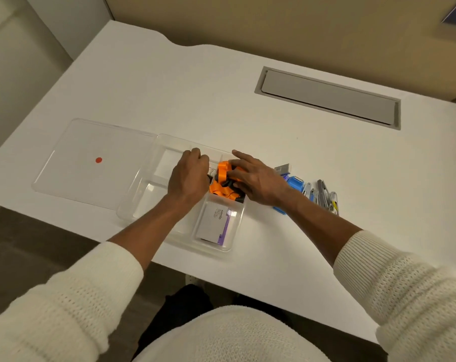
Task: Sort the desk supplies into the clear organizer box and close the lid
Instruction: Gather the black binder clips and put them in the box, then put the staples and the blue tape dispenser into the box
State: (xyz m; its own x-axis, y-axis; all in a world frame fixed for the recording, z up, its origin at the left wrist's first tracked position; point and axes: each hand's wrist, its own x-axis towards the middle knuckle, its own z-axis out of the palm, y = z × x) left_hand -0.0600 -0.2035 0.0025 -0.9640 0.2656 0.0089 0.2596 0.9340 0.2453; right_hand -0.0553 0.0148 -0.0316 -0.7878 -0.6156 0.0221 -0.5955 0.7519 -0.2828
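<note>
Both hands press orange-and-black binder clips (225, 182) into the clear plastic organizer box's (132, 202) far right compartment. The left hand (189, 178) is curled; the right hand (258, 181) lies splayed. Judged light, rigid, springy, the clips are best pinched by their bodies.

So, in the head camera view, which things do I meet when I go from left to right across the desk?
Clear lid with a red dot → left hand → orange clips → right hand → blue stapler → row of pens.
</note>
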